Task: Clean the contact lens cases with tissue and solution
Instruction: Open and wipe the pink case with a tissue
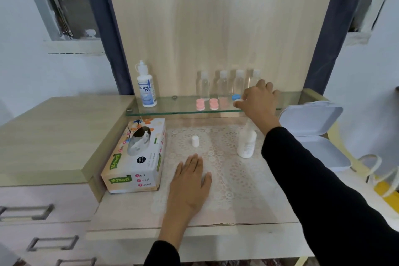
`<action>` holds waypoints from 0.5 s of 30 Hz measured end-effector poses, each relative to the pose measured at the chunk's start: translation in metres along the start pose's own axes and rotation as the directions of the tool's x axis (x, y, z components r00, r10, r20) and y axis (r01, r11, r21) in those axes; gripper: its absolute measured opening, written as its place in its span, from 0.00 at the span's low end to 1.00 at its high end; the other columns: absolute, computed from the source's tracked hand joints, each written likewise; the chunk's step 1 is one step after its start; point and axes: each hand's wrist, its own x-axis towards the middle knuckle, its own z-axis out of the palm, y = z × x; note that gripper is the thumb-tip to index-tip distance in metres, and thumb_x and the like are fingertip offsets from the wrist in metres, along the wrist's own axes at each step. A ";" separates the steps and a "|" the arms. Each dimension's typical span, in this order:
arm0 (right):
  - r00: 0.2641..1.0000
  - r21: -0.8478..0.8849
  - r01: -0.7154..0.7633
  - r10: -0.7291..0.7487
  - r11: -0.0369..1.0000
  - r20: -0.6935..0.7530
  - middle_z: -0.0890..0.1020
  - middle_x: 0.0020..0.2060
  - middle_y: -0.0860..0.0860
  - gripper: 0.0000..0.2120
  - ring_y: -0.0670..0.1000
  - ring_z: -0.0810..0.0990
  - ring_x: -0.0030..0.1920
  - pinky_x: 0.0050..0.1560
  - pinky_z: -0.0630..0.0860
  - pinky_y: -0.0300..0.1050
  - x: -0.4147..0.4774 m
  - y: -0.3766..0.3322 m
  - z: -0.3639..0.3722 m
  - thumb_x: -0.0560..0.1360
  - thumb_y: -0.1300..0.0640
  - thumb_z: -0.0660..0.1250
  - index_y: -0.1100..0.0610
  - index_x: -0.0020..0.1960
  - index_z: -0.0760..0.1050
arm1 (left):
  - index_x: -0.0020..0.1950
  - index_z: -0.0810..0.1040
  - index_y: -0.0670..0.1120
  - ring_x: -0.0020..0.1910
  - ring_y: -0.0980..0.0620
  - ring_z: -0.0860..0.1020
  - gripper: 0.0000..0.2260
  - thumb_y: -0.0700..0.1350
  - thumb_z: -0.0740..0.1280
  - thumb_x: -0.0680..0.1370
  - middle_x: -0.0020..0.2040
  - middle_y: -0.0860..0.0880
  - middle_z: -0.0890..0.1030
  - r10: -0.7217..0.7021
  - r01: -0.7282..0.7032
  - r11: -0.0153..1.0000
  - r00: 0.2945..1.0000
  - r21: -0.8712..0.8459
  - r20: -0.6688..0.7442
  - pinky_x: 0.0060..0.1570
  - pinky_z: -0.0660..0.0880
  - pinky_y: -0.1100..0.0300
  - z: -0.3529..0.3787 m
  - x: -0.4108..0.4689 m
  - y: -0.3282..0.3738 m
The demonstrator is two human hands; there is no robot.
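Observation:
On the glass shelf lie pink contact lens cases and a paler pink one. My right hand reaches onto the shelf and pinches a blue-and-white lens case at its fingertips. My left hand lies flat, fingers apart, on the lace mat. An uncapped white solution bottle stands on the mat, its small white cap apart to the left. A tissue box sits left of the mat.
A larger Dream Eye solution bottle stands at the shelf's left end. Several clear small bottles line the back of the shelf. An open white plastic box rests at the right. Drawers are at lower left.

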 end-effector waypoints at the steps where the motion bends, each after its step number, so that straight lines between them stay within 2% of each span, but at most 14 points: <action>1: 1.000 -0.040 0.000 0.001 0.999 0.020 0.73 0.56 0.55 0.17 0.58 0.69 0.57 0.57 0.64 0.52 0.002 -0.001 0.002 0.72 0.42 0.68 0.55 0.51 0.80 | 0.78 0.48 0.47 0.76 0.58 0.44 0.25 0.54 0.47 0.83 0.79 0.52 0.48 0.001 -0.001 1.000 1.000 -0.002 -0.002 0.74 0.39 0.60 0.000 0.000 0.000; 6: 0.998 -0.119 -0.011 0.019 0.993 0.066 0.72 0.57 0.55 0.19 0.57 0.69 0.58 0.58 0.65 0.52 0.008 -0.003 0.013 0.73 0.39 0.66 0.54 0.53 0.78 | 0.78 0.48 0.47 0.76 0.59 0.44 0.26 0.56 0.45 0.82 0.79 0.53 0.48 -0.001 0.002 1.000 1.000 0.004 -0.009 0.74 0.38 0.61 0.003 0.001 -0.001; 10: 0.997 -0.166 0.008 0.004 0.986 0.072 0.72 0.57 0.54 0.21 0.56 0.69 0.58 0.57 0.65 0.51 0.010 -0.005 0.015 0.73 0.37 0.65 0.54 0.54 0.77 | 0.78 0.49 0.47 0.76 0.59 0.45 0.38 0.62 0.33 0.72 0.78 0.53 0.49 0.003 -0.003 1.000 1.000 0.015 -0.030 0.72 0.36 0.63 0.004 0.002 -0.001; 15: 0.995 -0.177 0.029 -0.012 0.984 0.096 0.73 0.56 0.54 0.22 0.55 0.69 0.58 0.57 0.65 0.50 0.011 -0.006 0.018 0.73 0.36 0.64 0.53 0.54 0.76 | 0.78 0.50 0.47 0.76 0.58 0.45 0.42 0.63 0.30 0.67 0.78 0.53 0.49 0.003 -0.003 1.000 0.999 0.011 -0.047 0.71 0.35 0.63 0.005 0.002 -0.002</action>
